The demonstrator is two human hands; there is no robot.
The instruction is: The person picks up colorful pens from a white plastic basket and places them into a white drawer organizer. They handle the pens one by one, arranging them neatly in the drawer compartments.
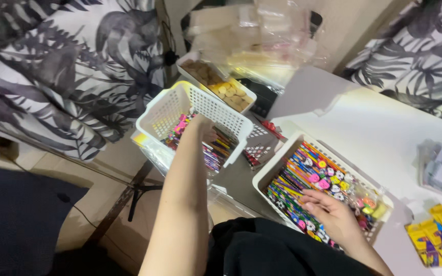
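I am observing colourful pencils (303,174) lying packed lengthwise in a white basket (282,153) on the white surface (374,133). My right hand (333,212) is resting on them, fingers loosely spread, gripping nothing. My left hand (203,128) is reaching into a second basket (170,105) of pencils (216,151); I cannot tell its grip. Yellow packets (436,237) are lying nearby.
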